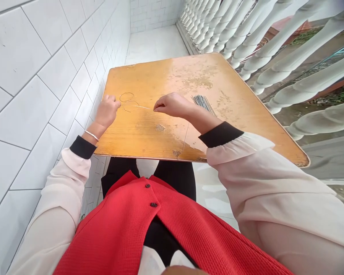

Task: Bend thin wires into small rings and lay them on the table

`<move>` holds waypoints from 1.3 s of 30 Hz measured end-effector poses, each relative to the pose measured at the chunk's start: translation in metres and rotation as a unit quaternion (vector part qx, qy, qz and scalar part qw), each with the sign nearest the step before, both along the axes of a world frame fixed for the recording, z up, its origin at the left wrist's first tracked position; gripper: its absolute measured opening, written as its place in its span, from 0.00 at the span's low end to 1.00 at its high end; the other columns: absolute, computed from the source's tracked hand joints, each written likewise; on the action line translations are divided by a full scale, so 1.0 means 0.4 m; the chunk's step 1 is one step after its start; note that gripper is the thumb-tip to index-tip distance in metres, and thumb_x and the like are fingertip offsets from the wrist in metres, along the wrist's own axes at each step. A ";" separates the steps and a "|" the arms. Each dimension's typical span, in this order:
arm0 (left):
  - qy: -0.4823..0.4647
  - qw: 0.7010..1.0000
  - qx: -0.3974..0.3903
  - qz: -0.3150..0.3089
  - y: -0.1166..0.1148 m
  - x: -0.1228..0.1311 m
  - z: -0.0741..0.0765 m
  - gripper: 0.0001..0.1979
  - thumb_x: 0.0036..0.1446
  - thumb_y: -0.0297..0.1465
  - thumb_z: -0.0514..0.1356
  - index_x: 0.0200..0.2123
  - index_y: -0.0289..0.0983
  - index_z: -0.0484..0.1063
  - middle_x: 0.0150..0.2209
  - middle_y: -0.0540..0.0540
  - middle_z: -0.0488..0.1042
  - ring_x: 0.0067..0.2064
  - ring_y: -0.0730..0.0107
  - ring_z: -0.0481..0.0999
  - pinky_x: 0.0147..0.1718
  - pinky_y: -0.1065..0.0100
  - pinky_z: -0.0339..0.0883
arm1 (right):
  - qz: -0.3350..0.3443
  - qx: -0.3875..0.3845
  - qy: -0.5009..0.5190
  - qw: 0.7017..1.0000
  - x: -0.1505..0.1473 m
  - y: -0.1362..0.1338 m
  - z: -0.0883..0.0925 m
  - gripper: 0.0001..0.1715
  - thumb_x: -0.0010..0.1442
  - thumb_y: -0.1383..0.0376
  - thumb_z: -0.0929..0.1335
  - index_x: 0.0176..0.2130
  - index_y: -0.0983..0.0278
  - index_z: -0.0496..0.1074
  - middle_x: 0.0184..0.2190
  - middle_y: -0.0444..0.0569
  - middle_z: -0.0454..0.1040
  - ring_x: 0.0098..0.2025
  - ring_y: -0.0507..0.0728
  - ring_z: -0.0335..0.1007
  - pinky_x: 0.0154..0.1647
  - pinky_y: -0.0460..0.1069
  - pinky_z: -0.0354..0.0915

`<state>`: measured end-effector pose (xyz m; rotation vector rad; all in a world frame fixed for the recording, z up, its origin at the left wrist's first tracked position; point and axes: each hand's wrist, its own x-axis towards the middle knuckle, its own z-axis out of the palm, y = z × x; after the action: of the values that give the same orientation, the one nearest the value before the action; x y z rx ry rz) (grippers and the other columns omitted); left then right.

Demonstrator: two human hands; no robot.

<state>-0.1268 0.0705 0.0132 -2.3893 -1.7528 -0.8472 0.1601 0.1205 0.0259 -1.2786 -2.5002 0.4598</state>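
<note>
Over the wooden table, my right hand (pixel 172 104) pinches one end of a thin wire (pixel 144 107), which runs left from the fingertips and catches the light. Toward the left it curves into loose coils, among them a round dark loop (pixel 126 93). My left hand (pixel 107 110) is closed at the left side of these coils, thumb and finger pressed together at the wire. Which strand the left fingers pinch is too fine to make out. Behind my right wrist lies a bundle of short grey wires (pixel 203 103), partly covered by the forearm.
The table (pixel 140 137) has worn, peeling patches and rounded corners. A white tiled wall (pixel 46 80) runs close along the left. White balusters (pixel 258 57) line the right side. My legs are under the table's near edge.
</note>
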 end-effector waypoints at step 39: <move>-0.572 0.808 -0.129 0.060 -0.009 0.186 -0.001 0.11 0.67 0.28 0.58 0.29 0.38 0.66 0.24 0.54 0.70 0.22 0.81 0.70 0.25 0.76 0.65 | -0.209 -0.309 0.602 0.706 -0.129 -0.099 -0.061 0.14 0.62 0.75 0.66 0.26 0.62 0.66 0.27 0.42 0.68 0.28 0.46 0.70 0.45 0.42 0.73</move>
<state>-0.0524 0.0667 0.0130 -1.8675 -2.3788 -2.5123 0.1087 0.0810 0.0014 -1.0650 -0.9154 1.4785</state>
